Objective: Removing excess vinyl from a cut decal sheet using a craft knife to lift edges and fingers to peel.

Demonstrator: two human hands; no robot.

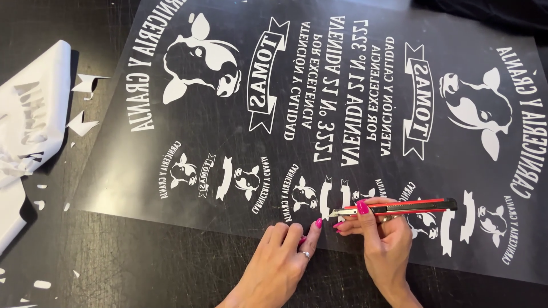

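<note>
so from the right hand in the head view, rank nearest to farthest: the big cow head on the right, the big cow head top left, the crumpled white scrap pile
1. Big cow head on the right, above the right hand.
2. Big cow head top left, far across the sheet.
3. Crumpled white scrap pile, off the sheet at the left edge.

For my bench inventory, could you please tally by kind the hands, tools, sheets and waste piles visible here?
Hands: 2, the left hand pressing on the sheet and the right hand holding the knife
Utility knife, red and black: 1
Transparent printed sheet: 1
Pile of peeled white waste film, at the left: 1
Total: 5
</note>
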